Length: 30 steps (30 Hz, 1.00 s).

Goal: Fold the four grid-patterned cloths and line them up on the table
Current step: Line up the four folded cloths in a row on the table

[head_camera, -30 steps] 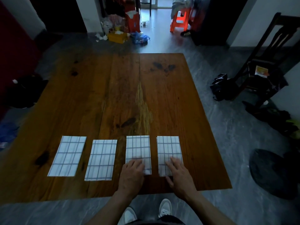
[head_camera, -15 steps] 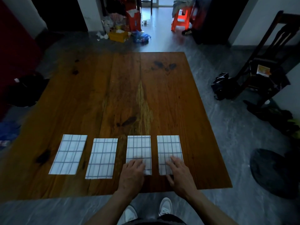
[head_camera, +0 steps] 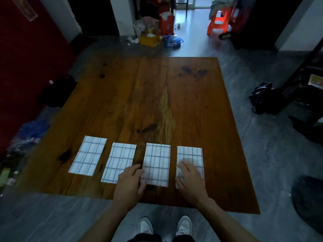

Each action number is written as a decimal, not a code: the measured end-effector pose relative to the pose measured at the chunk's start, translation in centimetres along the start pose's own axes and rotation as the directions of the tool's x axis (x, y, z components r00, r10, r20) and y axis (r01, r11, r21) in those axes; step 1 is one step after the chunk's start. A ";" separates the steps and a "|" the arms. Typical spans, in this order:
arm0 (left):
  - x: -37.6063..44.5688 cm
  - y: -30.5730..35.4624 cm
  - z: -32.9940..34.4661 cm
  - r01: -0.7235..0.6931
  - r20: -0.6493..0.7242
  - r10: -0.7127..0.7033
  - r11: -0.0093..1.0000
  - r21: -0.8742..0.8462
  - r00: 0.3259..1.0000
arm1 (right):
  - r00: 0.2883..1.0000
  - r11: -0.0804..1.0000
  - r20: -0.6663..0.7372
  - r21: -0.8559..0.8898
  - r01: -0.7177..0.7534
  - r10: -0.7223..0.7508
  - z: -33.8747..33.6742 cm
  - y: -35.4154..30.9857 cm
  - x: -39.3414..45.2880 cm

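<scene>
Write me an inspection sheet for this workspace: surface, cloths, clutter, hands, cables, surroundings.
Surface: wooden table, dark knots and stains, far part bare.
Job's things: four folded grid-patterned cloths in a row near the front edge, apart from each other; row slightly uneven.
Clutter: nothing seen on the table besides the cloths.
Hands: left hand flat, at the third cloth's left edge; right hand flat on the fourth cloth.
Cables: nothing seen.
Surroundings: orange stool, yellow box, dark bag on grey floor; dim light.
</scene>
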<state>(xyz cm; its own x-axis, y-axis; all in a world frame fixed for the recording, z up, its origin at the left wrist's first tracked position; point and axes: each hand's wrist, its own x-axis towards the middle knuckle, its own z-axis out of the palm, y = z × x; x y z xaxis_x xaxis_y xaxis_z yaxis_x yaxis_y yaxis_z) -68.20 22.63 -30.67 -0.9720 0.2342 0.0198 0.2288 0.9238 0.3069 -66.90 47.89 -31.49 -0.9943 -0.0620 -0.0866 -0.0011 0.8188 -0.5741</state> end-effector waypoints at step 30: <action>0.4 -15.8 -2.9 -0.195 0.182 0.196 0.981 -0.024 0.964 | 0.931 0.927 -0.059 -0.085 -0.365 0.361 8.5 -15.2 -2.0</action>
<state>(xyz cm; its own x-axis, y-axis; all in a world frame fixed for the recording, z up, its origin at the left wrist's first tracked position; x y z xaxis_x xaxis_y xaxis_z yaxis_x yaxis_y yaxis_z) -72.38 7.23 -32.76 -0.8821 0.4617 -0.0936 0.4126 0.8530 0.3195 -63.99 30.72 -29.54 -0.9322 0.2716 -0.2393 0.3527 0.8302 -0.4318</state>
